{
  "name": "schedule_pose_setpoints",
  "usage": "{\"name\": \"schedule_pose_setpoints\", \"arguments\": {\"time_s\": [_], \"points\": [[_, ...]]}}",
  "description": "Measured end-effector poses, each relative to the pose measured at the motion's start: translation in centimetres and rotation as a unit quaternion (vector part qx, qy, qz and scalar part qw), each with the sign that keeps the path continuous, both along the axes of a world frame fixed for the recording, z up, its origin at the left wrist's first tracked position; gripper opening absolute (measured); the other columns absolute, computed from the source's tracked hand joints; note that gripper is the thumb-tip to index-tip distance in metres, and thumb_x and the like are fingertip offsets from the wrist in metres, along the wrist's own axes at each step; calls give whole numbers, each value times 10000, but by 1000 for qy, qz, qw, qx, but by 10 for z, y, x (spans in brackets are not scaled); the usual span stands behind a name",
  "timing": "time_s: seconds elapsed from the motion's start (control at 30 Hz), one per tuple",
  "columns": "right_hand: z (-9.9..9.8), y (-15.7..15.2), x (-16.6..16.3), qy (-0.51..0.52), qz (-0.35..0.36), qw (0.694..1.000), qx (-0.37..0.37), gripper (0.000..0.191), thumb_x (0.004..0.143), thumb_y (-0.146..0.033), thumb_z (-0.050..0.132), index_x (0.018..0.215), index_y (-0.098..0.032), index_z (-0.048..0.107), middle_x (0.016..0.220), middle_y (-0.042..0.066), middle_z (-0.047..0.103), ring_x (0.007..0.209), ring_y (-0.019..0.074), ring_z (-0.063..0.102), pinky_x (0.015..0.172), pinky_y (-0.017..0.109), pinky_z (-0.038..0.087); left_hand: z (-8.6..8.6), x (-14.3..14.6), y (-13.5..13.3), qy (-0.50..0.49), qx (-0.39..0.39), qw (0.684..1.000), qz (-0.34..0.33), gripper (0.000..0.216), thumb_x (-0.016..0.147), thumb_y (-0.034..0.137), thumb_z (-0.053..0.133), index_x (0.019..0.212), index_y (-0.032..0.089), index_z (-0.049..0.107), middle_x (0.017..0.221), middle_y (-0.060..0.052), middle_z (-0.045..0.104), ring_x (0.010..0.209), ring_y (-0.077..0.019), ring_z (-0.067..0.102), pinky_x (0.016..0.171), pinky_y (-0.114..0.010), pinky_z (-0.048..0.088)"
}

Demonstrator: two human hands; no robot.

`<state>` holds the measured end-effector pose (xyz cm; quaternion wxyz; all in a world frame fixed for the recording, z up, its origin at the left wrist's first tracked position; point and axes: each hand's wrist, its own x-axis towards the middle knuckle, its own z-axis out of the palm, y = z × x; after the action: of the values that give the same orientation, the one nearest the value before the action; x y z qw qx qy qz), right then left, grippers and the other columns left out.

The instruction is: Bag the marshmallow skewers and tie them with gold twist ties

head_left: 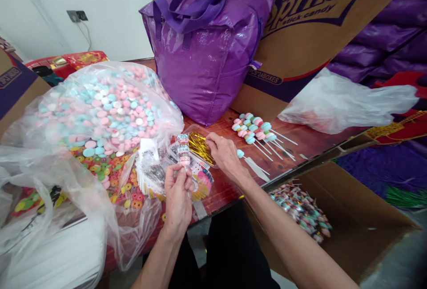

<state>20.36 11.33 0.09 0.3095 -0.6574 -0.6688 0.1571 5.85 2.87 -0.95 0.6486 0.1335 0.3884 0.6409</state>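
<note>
Upright in my left hand (179, 186) is a wrapped marshmallow stick (183, 150) in a printed clear bag, pinched near its lower end. My right hand (223, 152) has curled fingers at the gold twist ties (201, 146), which lie in a clear tray. Whether a tie is between those fingertips cannot be made out. Printed clear bags (155, 175) are fanned out beside and under my left hand. Right of my right hand lies a pile of unwrapped marshmallow sticks (255, 128), pink, blue and green on white sticks.
Large clear bags hold pink and blue marshmallows (116, 106) and ring gummies (125, 186) on the left. A purple bag (207, 58) stands behind, before a big carton (310, 49). Below the table's right edge, an open box (347, 226) contains wrapped sticks (300, 209).
</note>
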Motion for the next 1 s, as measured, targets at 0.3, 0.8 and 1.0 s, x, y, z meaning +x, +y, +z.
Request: {"name": "schedule_pose_setpoints", "arguments": {"time_s": [0.3,0.8,1.0], "points": [[13,-54,-5,301,116,944,-76,155,836,-306,605,799,-181,690,609,-23,594,529,124,491,529,244,404,6,5,-1,12,0,999,-40,339,664,263,800,873,193,543,666,45,584,493,-28,334,480,-164,241],[-6,-116,-20,448,30,893,-27,194,927,-360,578,812,-204,560,736,-11,593,653,133,571,614,246,498,4,26,-21,66,69,989,-115,316,795,391,776,794,164,556,646,46,491,518,-37,342,466,-151,280],[2,-129,0,428,107,897,-35,215,958,-397,541,853,-211,539,917,37,588,774,155,563,634,243,488,28,11,-23,-107,-48,938,-325,482,604,316,909,783,181,482,552,110,356,456,-13,145,387,-110,100]]}}
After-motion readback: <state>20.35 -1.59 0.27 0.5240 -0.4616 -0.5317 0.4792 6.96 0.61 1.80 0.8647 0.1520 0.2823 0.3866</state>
